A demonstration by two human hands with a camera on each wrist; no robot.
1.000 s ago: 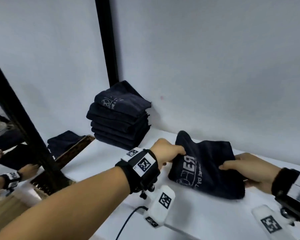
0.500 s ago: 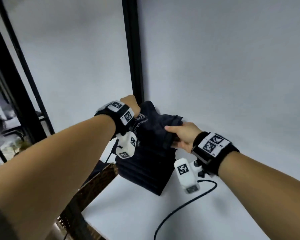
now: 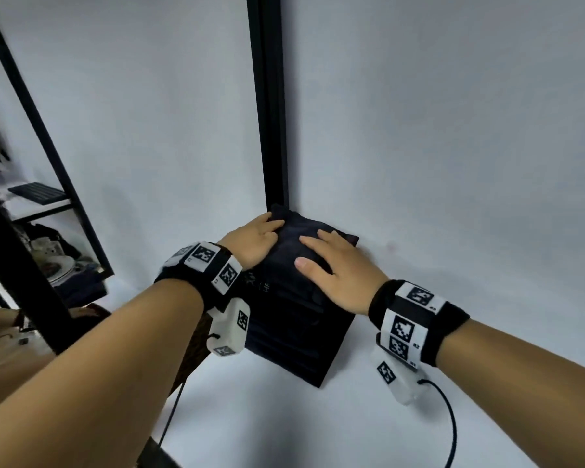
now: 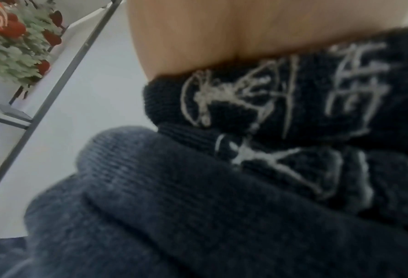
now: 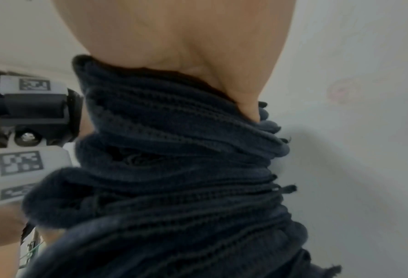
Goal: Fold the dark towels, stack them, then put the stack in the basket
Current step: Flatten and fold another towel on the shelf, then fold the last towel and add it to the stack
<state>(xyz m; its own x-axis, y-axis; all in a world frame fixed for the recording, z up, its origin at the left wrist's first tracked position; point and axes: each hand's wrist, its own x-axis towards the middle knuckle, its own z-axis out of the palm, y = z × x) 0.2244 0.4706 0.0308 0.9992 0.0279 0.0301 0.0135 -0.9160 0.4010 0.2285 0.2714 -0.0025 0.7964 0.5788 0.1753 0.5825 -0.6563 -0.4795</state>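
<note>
Pressing flat, the left hand [image 3: 255,243] and right hand [image 3: 336,270] lay side by side, fingers straight, atop the stack of dark towels [image 3: 294,332] in the far corner — directly beneath both palms, basket [image 3: 193,346] nearer the left hand.

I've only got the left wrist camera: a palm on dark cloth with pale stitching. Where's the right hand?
Observer: The right hand lies flat, fingers straight, on top of the stack of folded dark towels, beside the left hand.
Operator: Where does that stack stand?
Observer: On the white table, in the corner at the foot of a black upright post.
Operator: Can you see the basket?
Observer: Only a sliver of what looks like the brown woven basket, left of the stack and mostly behind the left forearm.
</note>
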